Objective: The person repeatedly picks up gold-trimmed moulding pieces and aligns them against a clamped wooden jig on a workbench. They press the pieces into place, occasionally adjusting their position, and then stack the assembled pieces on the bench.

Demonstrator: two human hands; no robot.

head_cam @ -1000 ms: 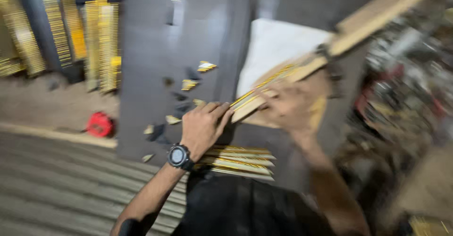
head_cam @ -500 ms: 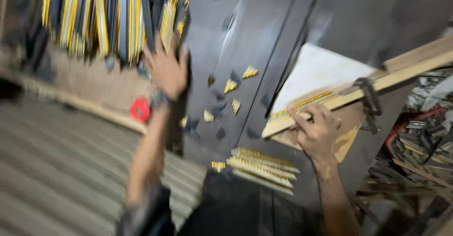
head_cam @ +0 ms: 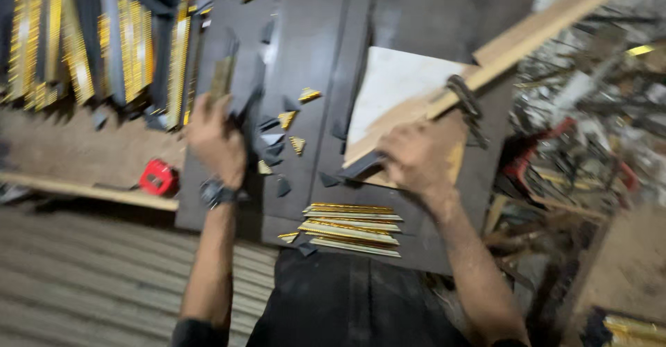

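Left grip (head_cam: pixel 216 139) closes around a gold moulding strip (head_cam: pixel 222 76) lifted off the dark worktop (head_cam: pixel 305 35); right grip (head_cam: pixel 413 156) pinches a dark strip piece (head_cam: pixel 361 166) against the wooden guide (head_cam: pixel 527 35), beside the metal clamp (head_cam: pixel 466 100); cut gold-and-black offcuts (head_cam: pixel 288 121) litter the space between the hands; finished strips (head_cam: pixel 350 227) lie stacked near the body; a red tape measure (head_cam: pixel 158 178) sits left; half a second ago the left hand was reaching, empty, toward the gold stock (head_cam: pixel 83 48).
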